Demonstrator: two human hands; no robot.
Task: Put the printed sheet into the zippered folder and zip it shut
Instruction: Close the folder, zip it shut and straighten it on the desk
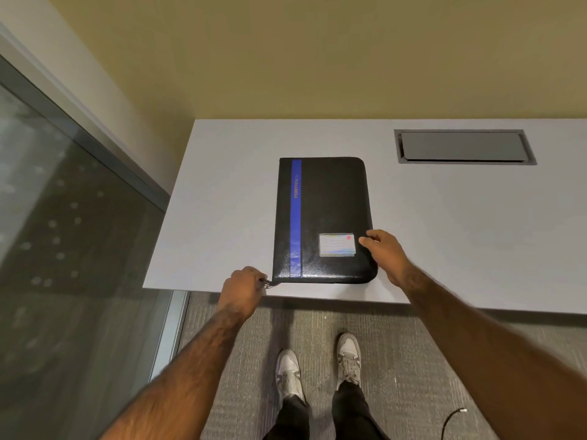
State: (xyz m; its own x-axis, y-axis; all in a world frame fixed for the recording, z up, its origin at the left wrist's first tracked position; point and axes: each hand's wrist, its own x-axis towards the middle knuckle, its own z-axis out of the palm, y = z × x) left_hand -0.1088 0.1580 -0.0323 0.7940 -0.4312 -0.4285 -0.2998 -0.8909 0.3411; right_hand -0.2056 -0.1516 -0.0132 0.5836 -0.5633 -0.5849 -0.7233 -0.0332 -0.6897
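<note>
A black zippered folder (330,211) with a blue stripe and a small label card lies closed and flat on the white table (460,236), close to the front edge. My left hand (243,289) pinches the metal zipper pull (267,283) at the folder's near left corner. My right hand (386,254) rests on the folder's near right edge, fingers curled against the cover. No printed sheet is visible anywhere in view.
A grey cable hatch (462,147) is set into the table at the back right. A glass wall (63,217) runs along the left. Below the table edge are grey carpet, my shoes (317,366) and a black cable end (454,414).
</note>
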